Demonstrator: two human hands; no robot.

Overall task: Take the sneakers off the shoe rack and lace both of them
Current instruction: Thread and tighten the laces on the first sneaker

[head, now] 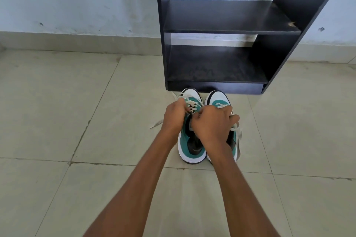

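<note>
Sneakers, green and white, stand side by side on the tiled floor (77,102), toes touching the base of the black shoe rack (213,59). On the left sneaker (189,148) the left hand (174,114) and the right hand (211,123) both pinch its white lace (180,95) with closed fingers. The right sneaker (218,97) lies partly under the right hand.

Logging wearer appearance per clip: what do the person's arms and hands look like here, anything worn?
Both forearms are bare up to the frame's bottom edge: no sleeves. The left hand and right hand show no gloves, watch, bracelets or visible rings.
</note>
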